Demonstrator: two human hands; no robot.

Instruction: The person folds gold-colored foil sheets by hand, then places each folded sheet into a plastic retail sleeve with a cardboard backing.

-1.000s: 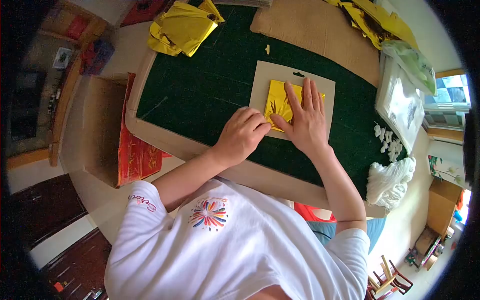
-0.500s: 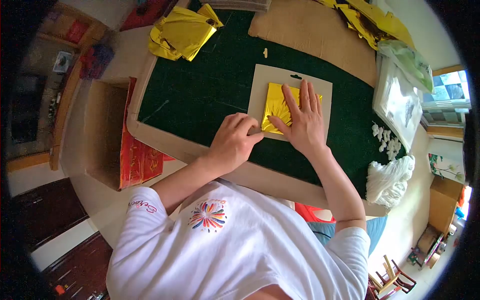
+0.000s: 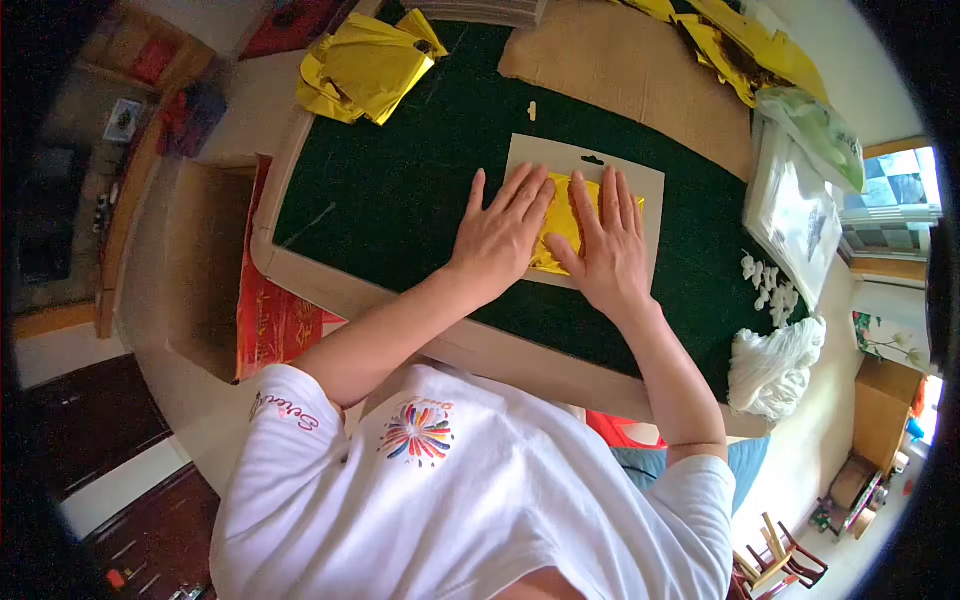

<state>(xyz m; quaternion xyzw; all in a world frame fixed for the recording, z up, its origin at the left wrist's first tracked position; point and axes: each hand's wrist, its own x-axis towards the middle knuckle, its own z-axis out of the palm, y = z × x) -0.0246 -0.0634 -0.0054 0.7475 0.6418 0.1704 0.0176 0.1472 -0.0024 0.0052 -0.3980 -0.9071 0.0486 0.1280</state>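
Note:
A grey-beige card with a small hanging slot near its top edge lies on the dark green table cover. On the card rests a square of shiny gold foil. My left hand lies flat over the left side of the foil and card, its fingers spread. Across the foil's right side my right hand is also flat, fingers stretched out and thumb apart. Parts of the foil are hidden beneath both hands.
Crumpled gold foil lies at the back left, with more foil at the back right. Brown cardboard covers the far part. Plastic bags and white strings sit on the right; an open box stands left.
My left hand has moved up and right from the card's lower left corner, opening from a closed pose to lie flat on the foil. My right hand has barely moved.

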